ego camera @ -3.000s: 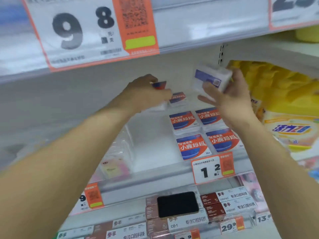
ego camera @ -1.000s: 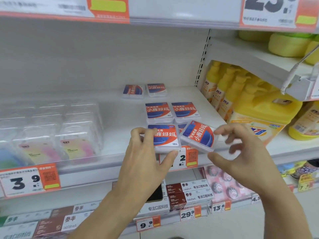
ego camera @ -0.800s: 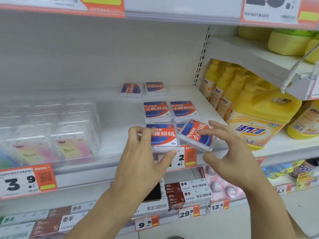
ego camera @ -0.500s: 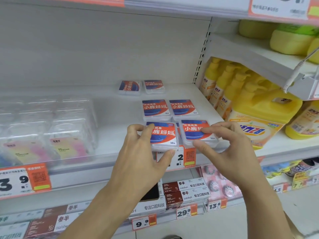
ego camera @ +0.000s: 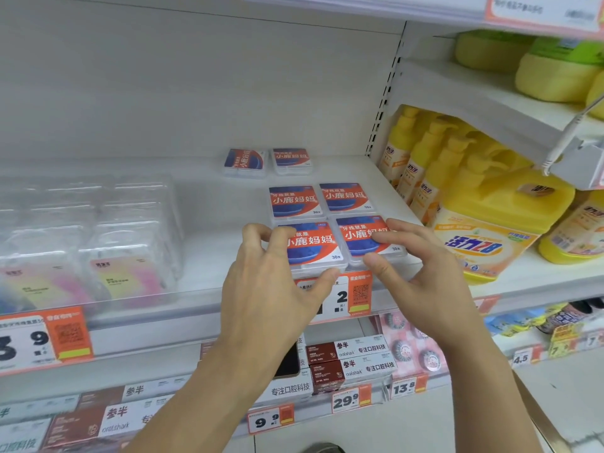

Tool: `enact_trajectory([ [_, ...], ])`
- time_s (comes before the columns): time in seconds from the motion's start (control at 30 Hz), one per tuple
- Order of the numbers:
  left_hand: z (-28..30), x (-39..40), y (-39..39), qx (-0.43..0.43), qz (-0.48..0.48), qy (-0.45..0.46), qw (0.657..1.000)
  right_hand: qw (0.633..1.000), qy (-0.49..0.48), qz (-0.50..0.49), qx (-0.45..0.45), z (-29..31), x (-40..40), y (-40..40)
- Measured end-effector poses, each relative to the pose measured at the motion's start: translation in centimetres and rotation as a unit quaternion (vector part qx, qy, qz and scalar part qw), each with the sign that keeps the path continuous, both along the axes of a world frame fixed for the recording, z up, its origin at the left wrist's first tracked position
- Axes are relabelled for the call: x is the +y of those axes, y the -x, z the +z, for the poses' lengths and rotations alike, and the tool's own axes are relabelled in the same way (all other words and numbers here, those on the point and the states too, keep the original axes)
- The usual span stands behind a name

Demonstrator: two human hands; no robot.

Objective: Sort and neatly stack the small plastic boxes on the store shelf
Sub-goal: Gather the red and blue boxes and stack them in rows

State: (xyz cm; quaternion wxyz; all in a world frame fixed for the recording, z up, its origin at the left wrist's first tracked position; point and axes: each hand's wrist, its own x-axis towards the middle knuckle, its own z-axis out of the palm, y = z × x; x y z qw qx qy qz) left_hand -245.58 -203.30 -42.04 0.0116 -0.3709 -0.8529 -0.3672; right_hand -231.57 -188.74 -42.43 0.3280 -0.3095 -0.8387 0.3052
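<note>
Plastic boxes [ego camera: 338, 245] between both hands' grips.

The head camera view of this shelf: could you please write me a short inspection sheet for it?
Surface: white store shelf, bare at its centre.
Job's things: small clear plastic boxes with red-and-blue labels, in three rows of two; front pair and side by side at the edge; back-left box turned sideways.
Clutter: clear plastic packs at left.
Hands: left hand grips the front-left box; right hand pinches the front-right box.
Cables: a white wire-like rod at upper right.
Surroundings: yellow detergent bottles at right; orange price tags; more boxed goods on the shelf below.
</note>
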Motion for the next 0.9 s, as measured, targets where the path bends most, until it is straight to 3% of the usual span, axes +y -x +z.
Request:
enact_trajectory([
  [0.53,-0.5,-0.6,0.0,0.009,-0.036,0.038,0.999,1.0,0.018,0.002,0.0,0.3,0.0,0.2],
  [0.63,0.2,-0.8,0.3,-0.018,-0.041,-0.004,0.999,1.0,0.0,-0.027,0.007,1.1,-0.3,0.7],
  [0.73,1.1,0.5,2.2,0.009,-0.043,-0.06,0.997,0.995,-0.053,-0.065,0.051,2.7,0.4,2.6],
  [0.8,1.4,2.1,3.9,0.011,-0.052,-0.073,0.996,0.996,-0.057,-0.059,0.025,3.7,1.0,4.4],
  [0.9,1.1,3.8,5.9,0.011,-0.088,-0.04,0.995,0.994,-0.017,-0.046,-0.095,3.8,1.9,6.4],
])
